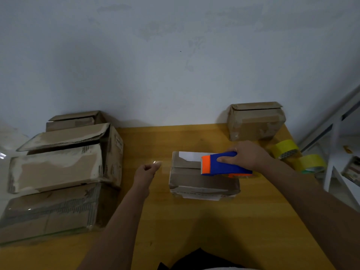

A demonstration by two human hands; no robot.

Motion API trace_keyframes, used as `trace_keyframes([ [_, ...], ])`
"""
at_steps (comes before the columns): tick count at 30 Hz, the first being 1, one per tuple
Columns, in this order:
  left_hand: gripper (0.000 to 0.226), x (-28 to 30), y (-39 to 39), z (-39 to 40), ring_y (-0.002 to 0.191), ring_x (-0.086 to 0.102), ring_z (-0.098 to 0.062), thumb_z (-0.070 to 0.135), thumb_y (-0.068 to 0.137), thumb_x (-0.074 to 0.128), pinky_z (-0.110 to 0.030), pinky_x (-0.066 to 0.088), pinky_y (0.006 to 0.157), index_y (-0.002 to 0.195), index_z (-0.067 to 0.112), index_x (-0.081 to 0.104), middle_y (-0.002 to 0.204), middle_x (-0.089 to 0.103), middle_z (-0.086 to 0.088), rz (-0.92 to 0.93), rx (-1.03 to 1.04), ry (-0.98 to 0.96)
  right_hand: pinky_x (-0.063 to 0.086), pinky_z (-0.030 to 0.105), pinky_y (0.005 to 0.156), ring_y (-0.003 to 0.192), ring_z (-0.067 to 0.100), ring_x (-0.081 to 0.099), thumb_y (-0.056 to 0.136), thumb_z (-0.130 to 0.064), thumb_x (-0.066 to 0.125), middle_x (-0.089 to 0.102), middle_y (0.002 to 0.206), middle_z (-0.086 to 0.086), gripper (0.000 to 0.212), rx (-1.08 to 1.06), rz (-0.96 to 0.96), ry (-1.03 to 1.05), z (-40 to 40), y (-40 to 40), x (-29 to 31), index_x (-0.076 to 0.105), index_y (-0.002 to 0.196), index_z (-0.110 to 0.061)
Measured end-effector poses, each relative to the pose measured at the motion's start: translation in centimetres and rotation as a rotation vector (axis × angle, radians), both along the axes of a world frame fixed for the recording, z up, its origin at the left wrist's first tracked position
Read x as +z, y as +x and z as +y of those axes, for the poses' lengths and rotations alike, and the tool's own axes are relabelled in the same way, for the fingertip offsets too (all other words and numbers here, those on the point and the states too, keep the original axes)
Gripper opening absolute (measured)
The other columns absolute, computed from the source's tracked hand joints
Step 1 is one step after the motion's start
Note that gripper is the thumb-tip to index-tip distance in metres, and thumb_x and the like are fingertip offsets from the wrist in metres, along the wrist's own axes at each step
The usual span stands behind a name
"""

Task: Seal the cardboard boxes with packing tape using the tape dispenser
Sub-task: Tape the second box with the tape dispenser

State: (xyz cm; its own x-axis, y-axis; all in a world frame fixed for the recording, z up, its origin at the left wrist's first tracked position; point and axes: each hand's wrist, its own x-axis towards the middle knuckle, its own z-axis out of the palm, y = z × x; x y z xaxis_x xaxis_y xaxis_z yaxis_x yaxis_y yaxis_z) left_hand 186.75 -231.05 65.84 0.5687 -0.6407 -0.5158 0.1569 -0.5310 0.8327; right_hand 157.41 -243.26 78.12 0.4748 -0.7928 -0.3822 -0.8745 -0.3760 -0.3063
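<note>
A small cardboard box [200, 184] lies in the middle of the wooden table [204, 221]. My right hand [247, 154] grips the blue and orange tape dispenser [220, 164] just above the box's right part. A strip of clear tape [165, 164] stretches from the dispenser leftward over the box. My left hand [147, 171] pinches the free end of that strip, left of the box and a little above the table.
Several large worn boxes [58, 168] are stacked at the table's left side. Another small box [255, 123] stands at the back right by the wall. Two yellow tape rolls [300, 156] lie at the right edge, with a white frame [331, 152] beyond.
</note>
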Motion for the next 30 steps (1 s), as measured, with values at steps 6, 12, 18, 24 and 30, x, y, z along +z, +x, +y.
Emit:
trace_keyframes([
  [6, 0.027, -1.3, -0.7, -0.4, 0.083, 0.052, -0.018, 0.026, 0.087, 0.073, -0.033, 0.044, 0.079, 0.102, 0.007, 0.061, 0.088, 0.057, -0.003, 0.038, 0.047, 0.008, 0.049, 0.032, 0.076, 0.089, 0.015, 0.057, 0.087, -0.065, 0.051, 0.066, 0.101, 0.000, 0.054, -0.014, 0.002, 0.000, 0.0, 0.2, -0.2, 0.067, 0.115, -0.022],
  [12, 0.034, -3.4, -2.2, -0.8, 0.090, 0.058, -0.021, 0.034, 0.087, 0.072, -0.038, 0.049, 0.084, 0.109, 0.009, 0.062, 0.095, 0.064, -0.004, 0.128, 0.017, 0.069, 0.043, 0.025, 0.067, 0.079, 0.010, 0.056, 0.090, -0.061, 0.050, 0.067, 0.093, -0.001, 0.046, -0.024, -0.010, -0.033, 0.1, 0.1, -0.6, 0.068, 0.108, -0.022],
  [18, 0.031, -4.4, -3.6, -1.0, 0.103, 0.064, -0.031, 0.029, 0.098, 0.059, -0.049, 0.053, 0.093, 0.119, 0.008, 0.058, 0.111, 0.067, -0.013, 0.283, -0.021, 0.066, 0.041, 0.024, 0.063, 0.079, 0.010, 0.056, 0.088, -0.065, 0.047, 0.065, 0.088, -0.003, 0.049, 0.011, 0.037, -0.056, -0.4, 1.0, -0.8, 0.068, 0.102, -0.023],
  [24, 0.049, -4.0, -4.3, -1.6, 0.103, 0.062, -0.031, 0.030, 0.100, 0.056, -0.042, 0.056, 0.078, 0.141, 0.008, 0.042, 0.128, 0.058, -0.011, 0.288, -0.030, 0.090, 0.048, 0.031, 0.073, 0.084, 0.013, 0.058, 0.088, -0.068, 0.046, 0.066, 0.093, -0.001, 0.051, 0.015, 0.074, -0.072, -0.5, 1.4, -1.0, 0.068, 0.104, -0.024],
  [30, 0.041, -2.8, -3.4, -2.9, 0.108, 0.060, -0.031, 0.010, 0.101, 0.050, -0.044, 0.053, 0.091, 0.141, 0.004, 0.047, 0.132, 0.057, -0.018, 0.079, -0.287, 0.242, 0.050, 0.033, 0.071, 0.082, 0.015, 0.059, 0.086, -0.070, 0.045, 0.066, 0.090, 0.000, 0.056, 0.018, 0.079, -0.089, -0.7, 1.4, -1.3, 0.070, 0.100, -0.023],
])
